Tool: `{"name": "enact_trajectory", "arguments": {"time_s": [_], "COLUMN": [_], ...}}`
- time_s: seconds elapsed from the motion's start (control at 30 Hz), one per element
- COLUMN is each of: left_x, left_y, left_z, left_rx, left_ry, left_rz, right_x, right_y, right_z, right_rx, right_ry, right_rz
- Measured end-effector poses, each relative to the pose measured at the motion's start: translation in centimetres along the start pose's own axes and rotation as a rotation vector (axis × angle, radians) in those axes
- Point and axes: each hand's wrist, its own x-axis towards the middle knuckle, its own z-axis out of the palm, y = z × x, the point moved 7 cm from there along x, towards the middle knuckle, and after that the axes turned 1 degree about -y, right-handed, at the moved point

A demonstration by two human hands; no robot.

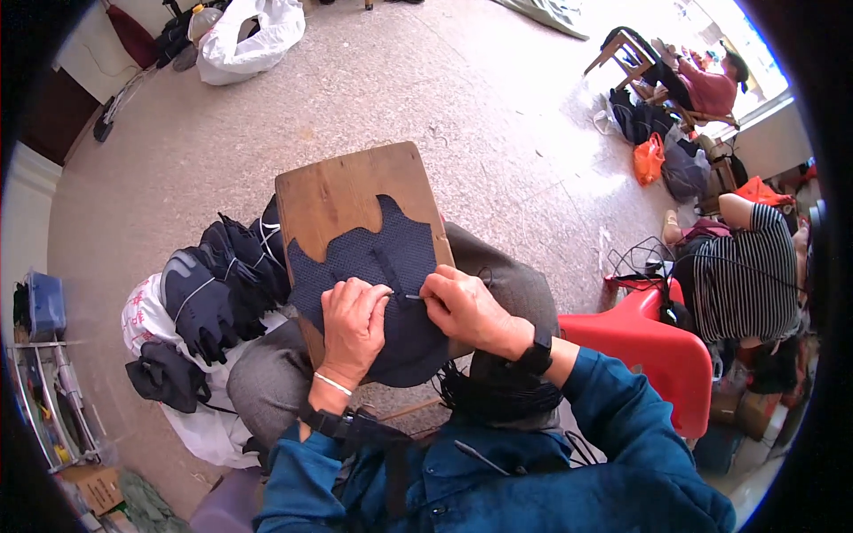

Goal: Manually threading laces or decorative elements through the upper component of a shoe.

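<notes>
A dark navy mesh fabric piece [355, 258] with a scalloped upper edge lies over a wooden board [346, 191] across my lap. My left hand [351, 320] rests on the fabric, thumb and forefinger closed together on it near a narrow dark strip [384, 265]. From the right, my right hand [466, 306] pinches a thin metal tool [411, 296], perhaps a needle or hook. Its tip points at my left fingertips, close to the strip's lower end. Whether thread runs through it is too small to tell.
Bundles of dark gloves [209, 289] lie on white bags at my left. A red plastic stool [631, 346] stands at my right, beside a person in a striped top [746, 275]. Another person [706, 87] sits by the bright window. A white bag [253, 44] stands far left.
</notes>
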Motion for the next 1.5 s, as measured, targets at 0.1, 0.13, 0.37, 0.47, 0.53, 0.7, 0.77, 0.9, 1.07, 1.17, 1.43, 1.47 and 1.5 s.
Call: {"name": "enact_trajectory", "arguments": {"time_s": [0.1,0.13,0.37,0.47,0.53,0.7,0.77,0.9,1.07,1.17,1.43,1.47,1.5], "left_x": [0.0,0.0,0.1,0.1,0.0,0.1,0.2,0.2,0.0,0.0,-0.2,-0.3,-0.3], "left_y": [-0.1,-0.2,0.0,-0.1,-0.1,-0.1,0.0,0.3,0.1,0.0,-0.4,-0.4,-0.4], "left_z": [0.2,0.3,0.2,0.2,0.3,0.3,0.3,-0.1,0.0,0.1,0.2,0.2,0.1], "left_rx": [-0.054,-0.049,-0.086,-0.089,-0.087,-0.071,-0.073,-0.099,-0.095,-0.098,-0.123,-0.131,-0.143], "left_ry": [-0.084,-0.103,-0.069,-0.079,-0.084,-0.074,-0.091,-0.067,-0.1,-0.108,-0.089,-0.095,-0.089], "left_rz": [0.044,0.037,0.047,0.045,0.045,0.058,0.053,0.051,0.019,0.009,0.022,0.02,0.024], "right_x": [-0.2,-0.2,1.1,1.6,1.7,2.4,2.0,0.8,0.4,0.8,-0.5,-0.5,-0.5], "right_y": [-0.3,-0.4,-0.1,0.1,0.3,-0.2,-0.7,-0.9,-0.6,-1.1,-1.1,-0.9,-0.9], "right_z": [0.1,0.3,0.4,-0.4,0.0,1.4,1.5,0.0,0.8,2.2,-0.1,-0.1,0.2], "right_rx": [-0.032,-0.062,-0.163,0.036,0.017,-0.02,-0.07,-0.015,-0.229,-0.248,-0.167,-0.177,-0.213], "right_ry": [-0.006,-0.021,-0.177,-0.122,-0.185,-0.171,-0.169,-0.029,0.006,-0.006,0.11,0.109,0.085], "right_rz": [0.02,0.037,-0.064,-0.15,-0.182,-0.19,-0.18,-0.171,-0.113,-0.12,-0.084,-0.066,-0.081]}}
